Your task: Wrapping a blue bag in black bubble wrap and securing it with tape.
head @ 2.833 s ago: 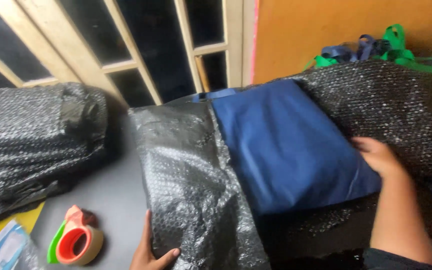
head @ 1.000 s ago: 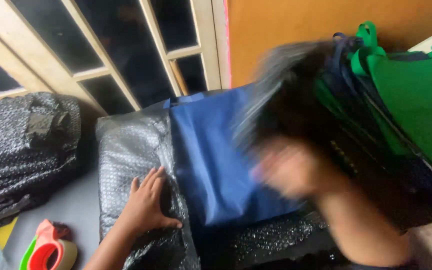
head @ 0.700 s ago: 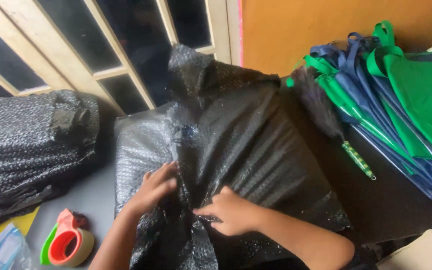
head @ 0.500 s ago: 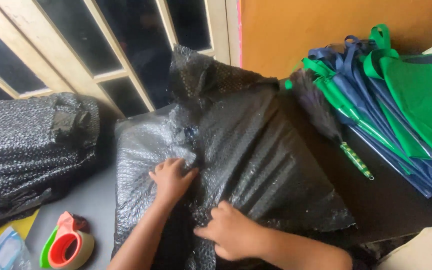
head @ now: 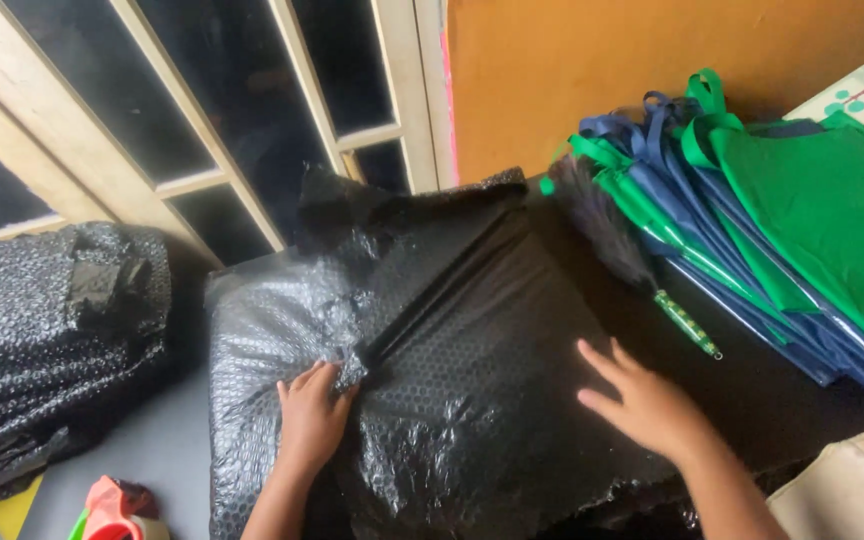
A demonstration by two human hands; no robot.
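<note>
Black bubble-wrap parcel [head: 452, 350] lies on the table, centre. Left hand [head: 310, 420] presses on the overlapped seam, fingers curled, seemingly pinching a fold. Right hand [head: 647, 405] lies flat on the parcel's right edge, fingers spread, gripping nothing. Green and blue bags [head: 782, 230] stacked right; second wrapped bundle [head: 47, 340] left.

Black bubbly wrap, green and blue bags

The bubble wrap [head: 472, 350] was shiny black with little round bumps. The bags [head: 802, 230] on the right were green and dark blue. The far wall [head: 602, 60] was orange.
</note>
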